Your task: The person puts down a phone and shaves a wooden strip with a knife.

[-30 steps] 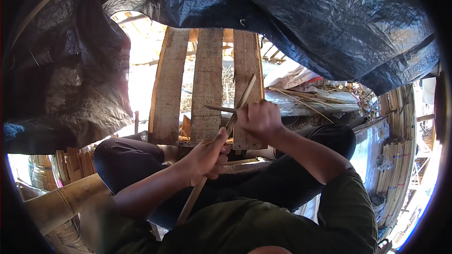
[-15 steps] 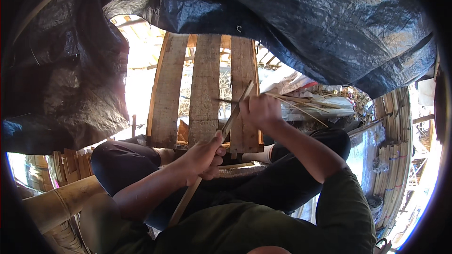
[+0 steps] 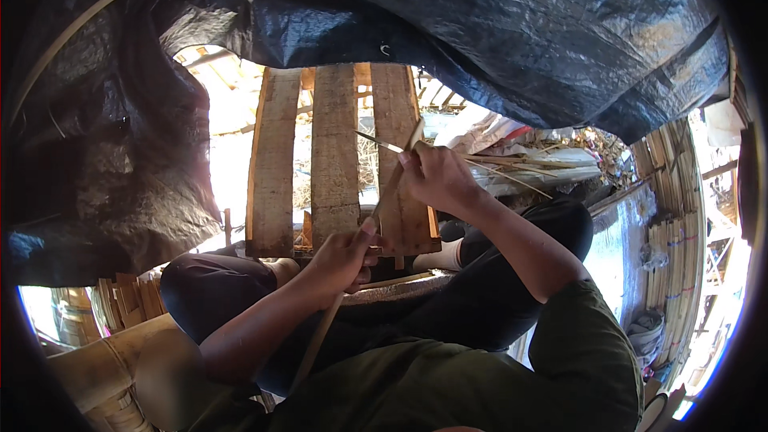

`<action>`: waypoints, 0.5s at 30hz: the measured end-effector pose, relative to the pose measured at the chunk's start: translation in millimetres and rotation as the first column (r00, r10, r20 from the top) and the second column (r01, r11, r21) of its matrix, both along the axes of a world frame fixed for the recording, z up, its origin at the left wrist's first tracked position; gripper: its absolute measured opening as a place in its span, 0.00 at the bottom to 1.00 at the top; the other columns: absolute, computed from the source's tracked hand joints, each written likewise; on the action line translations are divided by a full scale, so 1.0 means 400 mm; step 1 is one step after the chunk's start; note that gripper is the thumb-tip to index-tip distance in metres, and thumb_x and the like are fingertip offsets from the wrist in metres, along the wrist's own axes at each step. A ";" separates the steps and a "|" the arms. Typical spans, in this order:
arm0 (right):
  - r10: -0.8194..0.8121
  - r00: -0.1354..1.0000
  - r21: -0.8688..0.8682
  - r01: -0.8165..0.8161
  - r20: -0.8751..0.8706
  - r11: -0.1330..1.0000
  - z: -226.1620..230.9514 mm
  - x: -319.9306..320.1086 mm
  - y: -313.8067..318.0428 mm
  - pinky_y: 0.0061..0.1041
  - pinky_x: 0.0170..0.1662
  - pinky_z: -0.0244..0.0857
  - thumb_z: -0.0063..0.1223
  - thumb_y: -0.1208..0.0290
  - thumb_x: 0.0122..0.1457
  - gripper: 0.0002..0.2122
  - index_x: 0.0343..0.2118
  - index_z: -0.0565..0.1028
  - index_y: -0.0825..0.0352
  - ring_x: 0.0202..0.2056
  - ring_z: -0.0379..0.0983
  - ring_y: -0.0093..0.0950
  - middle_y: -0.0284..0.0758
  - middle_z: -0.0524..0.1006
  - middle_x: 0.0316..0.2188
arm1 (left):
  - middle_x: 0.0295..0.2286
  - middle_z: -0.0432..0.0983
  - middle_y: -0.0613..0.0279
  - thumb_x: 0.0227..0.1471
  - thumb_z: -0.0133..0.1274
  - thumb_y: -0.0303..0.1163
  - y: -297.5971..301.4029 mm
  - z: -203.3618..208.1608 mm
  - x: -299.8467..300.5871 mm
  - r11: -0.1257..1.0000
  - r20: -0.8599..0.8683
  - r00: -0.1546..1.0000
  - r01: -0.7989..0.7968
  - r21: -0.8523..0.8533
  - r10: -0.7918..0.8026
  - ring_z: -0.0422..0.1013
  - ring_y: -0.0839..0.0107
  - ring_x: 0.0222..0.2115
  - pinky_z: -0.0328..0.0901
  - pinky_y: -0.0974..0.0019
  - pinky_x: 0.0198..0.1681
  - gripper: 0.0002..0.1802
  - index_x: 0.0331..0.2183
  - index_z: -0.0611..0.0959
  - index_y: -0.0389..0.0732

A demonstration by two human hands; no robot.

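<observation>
A long, thin bamboo strip (image 3: 390, 194) slants from my lap up over the slatted wooden bench (image 3: 334, 152). My left hand (image 3: 340, 262) is closed around its middle, thumb along the top. Near the strip's far end, my right hand (image 3: 440, 178) is closed on a knife (image 3: 374, 140). Its narrow blade points left and away, crossing close to the strip; whether the edge touches it I cannot tell. The knife's handle is hidden inside my right fist.
Dark plastic sheeting (image 3: 512, 40) hangs across the top and left. Thin bamboo strips (image 3: 528, 166) lie right of the bench. A thick bamboo pole (image 3: 108, 360) is at the lower left, and bundled slats (image 3: 672, 264) stand at the right. My bent legs flank the bench's near end.
My right hand and the knife have moved slightly away from me, toward the strip's far tip. The blade now tilts upward to the left. My left hand keeps its grip.
</observation>
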State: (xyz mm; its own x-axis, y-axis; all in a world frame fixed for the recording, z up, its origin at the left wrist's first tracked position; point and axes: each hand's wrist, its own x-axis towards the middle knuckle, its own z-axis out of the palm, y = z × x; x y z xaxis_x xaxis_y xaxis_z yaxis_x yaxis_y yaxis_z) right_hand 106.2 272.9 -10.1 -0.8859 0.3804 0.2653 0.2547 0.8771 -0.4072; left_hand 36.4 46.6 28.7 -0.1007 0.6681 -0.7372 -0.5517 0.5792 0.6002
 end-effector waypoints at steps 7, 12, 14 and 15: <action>0.094 0.992 -0.112 -0.104 -0.090 0.988 0.070 0.033 0.000 0.44 0.24 0.67 0.52 0.71 0.60 0.07 0.31 0.72 0.70 0.18 0.73 0.45 0.43 0.73 0.16 | 0.17 0.58 0.72 0.67 0.32 0.50 0.012 -0.007 0.001 0.994 -0.321 0.947 0.011 0.109 0.025 0.55 0.81 0.13 0.52 0.73 0.15 0.26 0.41 0.73 0.35; 0.037 0.997 -0.051 -0.034 0.075 0.998 0.090 0.050 -0.028 0.43 0.23 0.67 0.51 0.69 0.61 0.08 0.32 0.71 0.70 0.18 0.73 0.45 0.44 0.73 0.15 | 0.16 0.69 0.55 0.66 0.38 0.39 0.029 -0.048 -0.014 0.986 -0.683 0.728 0.151 0.067 -0.065 0.69 0.65 0.18 0.63 0.59 0.25 0.20 0.30 0.75 0.34; 0.141 0.986 -0.018 -0.140 0.083 0.990 0.088 0.070 -0.066 0.41 0.23 0.68 0.51 0.67 0.61 0.09 0.33 0.72 0.68 0.18 0.74 0.44 0.44 0.74 0.16 | 0.17 0.69 0.53 0.66 0.39 0.39 0.036 -0.055 -0.028 0.986 -0.687 0.720 0.165 0.031 -0.098 0.69 0.61 0.19 0.63 0.56 0.27 0.20 0.30 0.74 0.33; 0.144 0.986 -0.023 -0.142 0.083 0.990 0.075 0.074 -0.068 0.41 0.23 0.68 0.51 0.67 0.61 0.09 0.33 0.72 0.68 0.18 0.74 0.44 0.44 0.74 0.16 | 0.17 0.69 0.50 0.65 0.39 0.39 0.039 -0.056 -0.031 0.983 -0.691 0.711 0.182 0.003 -0.130 0.70 0.58 0.21 0.63 0.53 0.29 0.20 0.29 0.74 0.33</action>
State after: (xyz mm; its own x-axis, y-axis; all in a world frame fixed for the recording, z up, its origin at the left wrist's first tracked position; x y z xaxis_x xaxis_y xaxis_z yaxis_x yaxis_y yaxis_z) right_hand 135.6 245.8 20.0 -0.9504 0.2522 0.1822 0.1611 0.8999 -0.4052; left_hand 24.1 62.2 6.4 -0.4503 0.7645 -0.4613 0.1209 0.5641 0.8168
